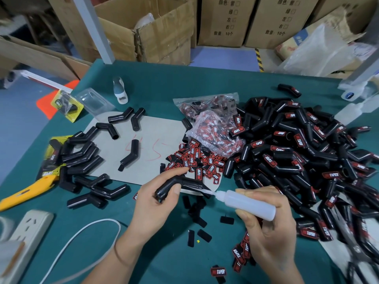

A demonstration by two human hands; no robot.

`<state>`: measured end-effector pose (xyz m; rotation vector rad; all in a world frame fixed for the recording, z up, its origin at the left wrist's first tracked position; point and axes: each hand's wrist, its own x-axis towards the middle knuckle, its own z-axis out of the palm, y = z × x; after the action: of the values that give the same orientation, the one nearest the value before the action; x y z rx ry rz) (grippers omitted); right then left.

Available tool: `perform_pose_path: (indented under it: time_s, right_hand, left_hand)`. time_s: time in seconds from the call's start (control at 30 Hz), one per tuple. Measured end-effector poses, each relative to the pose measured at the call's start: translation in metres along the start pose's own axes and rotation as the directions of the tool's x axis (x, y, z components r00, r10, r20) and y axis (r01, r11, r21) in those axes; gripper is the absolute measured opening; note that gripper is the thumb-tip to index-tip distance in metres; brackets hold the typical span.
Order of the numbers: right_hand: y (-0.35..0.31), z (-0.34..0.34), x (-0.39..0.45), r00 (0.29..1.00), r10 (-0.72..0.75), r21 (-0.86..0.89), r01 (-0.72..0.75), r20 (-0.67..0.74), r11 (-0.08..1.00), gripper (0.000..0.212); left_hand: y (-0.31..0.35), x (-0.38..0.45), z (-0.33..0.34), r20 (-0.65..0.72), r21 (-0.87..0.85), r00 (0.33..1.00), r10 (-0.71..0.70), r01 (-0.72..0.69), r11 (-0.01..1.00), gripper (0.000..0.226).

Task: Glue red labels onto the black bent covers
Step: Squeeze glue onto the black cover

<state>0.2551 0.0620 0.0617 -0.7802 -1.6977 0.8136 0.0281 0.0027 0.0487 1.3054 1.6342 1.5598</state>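
Left hand [155, 197] grips 1 bent cover [178, 184]; right hand [266, 228] grips 1 glue bottle [246, 203], nozzle seemingly touching.

The tabletop [164, 83] is viewed from a single head-worn wide-angle camera, aimed forward and down, close above its near edge.

The power strip [26, 228] and yellow knife [24, 193] run off the left edge.

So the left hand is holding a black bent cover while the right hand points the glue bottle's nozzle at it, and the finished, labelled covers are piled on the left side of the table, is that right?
Not quite. The left hand does hold a black bent cover and the right hand aims the glue bottle at it, but the head view shows the labelled covers piled on the right; the left pile is unlabelled.
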Motion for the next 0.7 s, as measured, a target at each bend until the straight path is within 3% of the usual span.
perform_pose_path:
  time_s: [0.7]
  right_hand:
    - [-0.0015, -0.001, 0.0009, 1.0, 0.008, 0.012, -0.008, -0.003, 1.0, 0.028]
  left_hand:
    - [0.0024, 0.0008, -0.0015, 0.005, 0.011, 1.0, 0.017, -0.017, 1.0, 0.038]
